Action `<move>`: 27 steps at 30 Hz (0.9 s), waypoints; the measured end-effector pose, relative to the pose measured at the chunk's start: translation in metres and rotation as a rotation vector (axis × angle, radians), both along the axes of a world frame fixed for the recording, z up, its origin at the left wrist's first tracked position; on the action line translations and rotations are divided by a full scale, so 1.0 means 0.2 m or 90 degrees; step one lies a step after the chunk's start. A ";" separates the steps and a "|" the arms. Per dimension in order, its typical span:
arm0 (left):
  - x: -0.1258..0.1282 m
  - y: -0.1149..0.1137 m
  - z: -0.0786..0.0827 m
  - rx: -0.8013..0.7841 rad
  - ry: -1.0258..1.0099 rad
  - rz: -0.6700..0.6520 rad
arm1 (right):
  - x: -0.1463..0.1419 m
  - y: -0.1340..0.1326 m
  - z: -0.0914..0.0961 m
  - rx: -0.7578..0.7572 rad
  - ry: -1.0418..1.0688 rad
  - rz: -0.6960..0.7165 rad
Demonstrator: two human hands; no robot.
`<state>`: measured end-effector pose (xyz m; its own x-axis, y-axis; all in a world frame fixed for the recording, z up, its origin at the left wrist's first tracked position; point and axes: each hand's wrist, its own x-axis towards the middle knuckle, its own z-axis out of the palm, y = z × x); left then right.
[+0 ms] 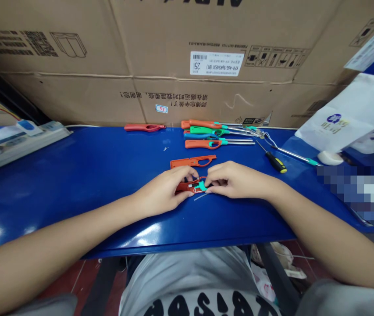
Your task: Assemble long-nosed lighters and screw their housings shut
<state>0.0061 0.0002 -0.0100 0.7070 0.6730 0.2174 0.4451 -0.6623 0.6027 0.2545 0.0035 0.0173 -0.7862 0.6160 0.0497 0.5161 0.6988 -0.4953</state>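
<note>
Centrally, grips a red shell (183, 187) in the left hand (165, 191), with the thumb along the near side and the fingers curled over the far side. Pinches at a green part (201, 186) with the right hand (233, 180), with thumb and fingertips drawn together at its right end. Shows both pieces between the two hands, over the middle of a glossy blue table (108, 175), but too covered by fingers to tell how they fit. Has a thin strip (201, 197) lying just on the near side of the fingertips.

Includes an orange shell (182, 163) just beyond the hands, with a looped opening at its right. Farther back, before a large cardboard box (160, 48), has several lighters (196, 144) lying side by side, in orange, green and blue, with handles to the left and metal tubes to the right. Well left of these, has a red handle (139, 127). To the right, includes a black and yellow screwdriver (276, 162), a loose tube (293, 154) with a green end, and a white bag (336, 114).
</note>
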 end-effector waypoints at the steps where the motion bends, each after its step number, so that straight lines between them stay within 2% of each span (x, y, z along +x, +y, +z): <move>1: 0.00 0.00 0.00 -0.002 -0.008 0.000 | 0.00 0.00 0.00 0.006 -0.002 0.000; 7: 0.02 -0.01 -0.02 0.019 -0.007 -0.028 | 0.00 0.00 -0.02 0.058 -0.021 0.026; 14: 0.05 -0.02 -0.03 0.009 -0.055 0.059 | -0.01 -0.01 -0.03 0.106 -0.043 0.021; 18: 0.04 -0.01 -0.03 0.013 -0.061 0.056 | -0.02 0.00 -0.03 0.118 -0.035 0.029; 23: 0.03 -0.01 -0.03 0.029 -0.055 0.044 | 0.00 -0.01 -0.02 0.092 -0.006 -0.001; 27: 0.03 0.01 -0.03 0.037 -0.056 0.032 | 0.03 0.00 0.01 0.105 -0.018 -0.050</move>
